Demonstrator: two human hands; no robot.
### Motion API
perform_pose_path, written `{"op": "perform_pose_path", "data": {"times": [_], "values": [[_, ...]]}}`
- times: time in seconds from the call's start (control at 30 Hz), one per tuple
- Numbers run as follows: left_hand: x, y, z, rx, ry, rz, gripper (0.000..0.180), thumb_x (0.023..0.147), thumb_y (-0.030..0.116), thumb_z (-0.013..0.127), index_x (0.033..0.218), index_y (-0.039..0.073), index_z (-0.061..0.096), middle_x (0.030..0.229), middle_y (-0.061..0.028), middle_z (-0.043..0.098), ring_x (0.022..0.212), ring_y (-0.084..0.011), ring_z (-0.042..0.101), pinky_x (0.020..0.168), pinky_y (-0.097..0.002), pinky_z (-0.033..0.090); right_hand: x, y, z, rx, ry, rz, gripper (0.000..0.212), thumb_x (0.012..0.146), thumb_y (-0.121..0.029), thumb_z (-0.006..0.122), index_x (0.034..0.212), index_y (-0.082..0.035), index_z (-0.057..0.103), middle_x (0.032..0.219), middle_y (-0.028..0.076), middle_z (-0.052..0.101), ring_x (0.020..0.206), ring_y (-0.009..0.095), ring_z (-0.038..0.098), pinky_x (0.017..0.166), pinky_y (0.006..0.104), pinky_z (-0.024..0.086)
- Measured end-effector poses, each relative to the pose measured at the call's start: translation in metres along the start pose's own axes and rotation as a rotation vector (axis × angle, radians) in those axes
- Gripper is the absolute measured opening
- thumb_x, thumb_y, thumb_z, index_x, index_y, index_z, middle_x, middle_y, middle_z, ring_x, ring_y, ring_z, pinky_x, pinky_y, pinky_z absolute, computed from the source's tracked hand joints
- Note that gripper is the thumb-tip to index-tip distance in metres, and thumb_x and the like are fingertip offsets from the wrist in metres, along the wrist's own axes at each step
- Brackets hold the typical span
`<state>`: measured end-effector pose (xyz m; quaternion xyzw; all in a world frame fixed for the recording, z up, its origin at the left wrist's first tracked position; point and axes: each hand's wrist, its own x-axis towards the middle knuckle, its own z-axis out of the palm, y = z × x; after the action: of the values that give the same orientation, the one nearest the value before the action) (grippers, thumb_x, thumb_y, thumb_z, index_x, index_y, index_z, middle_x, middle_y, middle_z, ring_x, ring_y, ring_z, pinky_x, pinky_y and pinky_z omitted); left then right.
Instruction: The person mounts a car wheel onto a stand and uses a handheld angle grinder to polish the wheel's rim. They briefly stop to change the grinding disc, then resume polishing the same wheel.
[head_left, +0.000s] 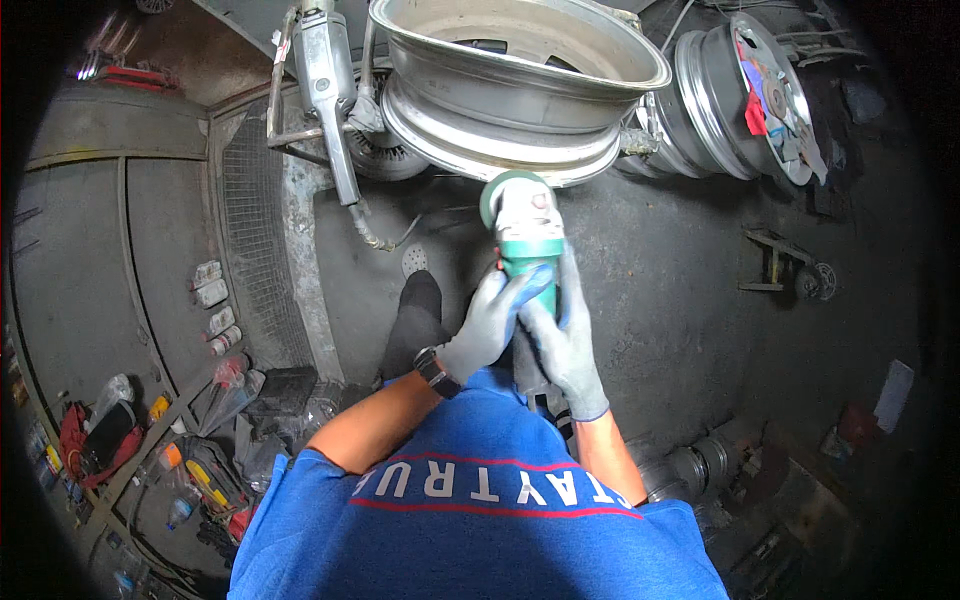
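Note:
Both my hands wear grey gloves and grip a green angle grinder [533, 247] in front of my chest. My left hand [487, 322] wraps the body of the tool from the left, with a dark watch at its wrist. On the other side, my right hand [570, 350] closes around the rear of the body. The grinder's round green disc [512, 182] is up against, or just short of, the lower rim of a silver wheel rim [500, 100]; which one I cannot tell. That rim is held on a metal stand.
Left of the rim hangs a grey power tool [326, 80] on a tube frame. More wheel rims [720, 95] stand at the right, one with coloured cloths inside. A small wheeled stand [775, 262] is on the floor at right. Bottles and bags [225, 340] line the left side.

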<state>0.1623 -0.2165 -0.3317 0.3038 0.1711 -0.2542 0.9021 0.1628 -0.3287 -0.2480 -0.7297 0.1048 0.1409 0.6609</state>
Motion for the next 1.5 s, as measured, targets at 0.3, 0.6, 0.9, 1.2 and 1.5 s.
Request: {"op": "perform_pose_path", "data": {"times": [0.3,0.6,0.9,1.2,1.5], "values": [[0.017,-0.016,0.013,0.170,-0.134,0.076,0.042,0.104,0.021,0.061,0.141,0.002,0.054,0.129,-0.0085,0.063,0.117,-0.0158,0.061,0.102,-0.0329,0.049,-0.005,0.019,-0.021,-0.045,0.084,-0.014,0.078,0.097,-0.009,0.061,0.162,0.002,0.020,0.156,0.021,0.043,0.142,0.026,0.044,0.116,0.0367,0.037],[0.012,-0.017,0.002,0.346,-0.086,0.148,0.040,0.107,0.022,0.055,0.140,0.000,0.053,0.129,-0.0105,0.064,0.120,-0.0168,0.061,0.104,-0.0332,0.049,-0.003,0.014,-0.012,0.037,0.032,0.014,0.077,0.096,-0.005,0.058,0.162,0.001,0.020,0.158,0.021,0.039,0.143,0.026,0.043,0.116,0.0368,0.037],[0.014,-0.011,0.020,0.250,-0.106,0.050,0.044,0.105,0.025,0.059,0.140,0.000,0.053,0.132,-0.0109,0.062,0.118,-0.0162,0.060,0.104,-0.0327,0.048,-0.006,0.014,-0.023,0.053,0.074,0.005,0.073,0.098,-0.006,0.060,0.161,0.002,0.023,0.153,0.019,0.045,0.137,0.024,0.049,0.112,0.0360,0.042],[0.001,-0.019,-0.011,0.391,-0.068,0.203,0.038,0.106,0.021,0.055,0.138,0.001,0.056,0.130,-0.0154,0.062,0.122,-0.0209,0.061,0.103,-0.0344,0.049,-0.003,0.003,0.002,-0.030,0.007,-0.002,0.081,0.092,-0.003,0.060,0.162,0.003,0.020,0.158,0.024,0.039,0.144,0.029,0.042,0.118,0.0381,0.035],[0.009,0.005,0.009,0.217,-0.101,-0.008,0.042,0.104,0.023,0.062,0.139,0.002,0.055,0.128,-0.0082,0.064,0.117,-0.0141,0.060,0.103,-0.0314,0.048,-0.007,0.011,-0.001,0.047,0.104,0.012,0.074,0.098,-0.006,0.059,0.161,0.003,0.022,0.156,0.021,0.042,0.140,0.026,0.047,0.114,0.0365,0.040]]}}
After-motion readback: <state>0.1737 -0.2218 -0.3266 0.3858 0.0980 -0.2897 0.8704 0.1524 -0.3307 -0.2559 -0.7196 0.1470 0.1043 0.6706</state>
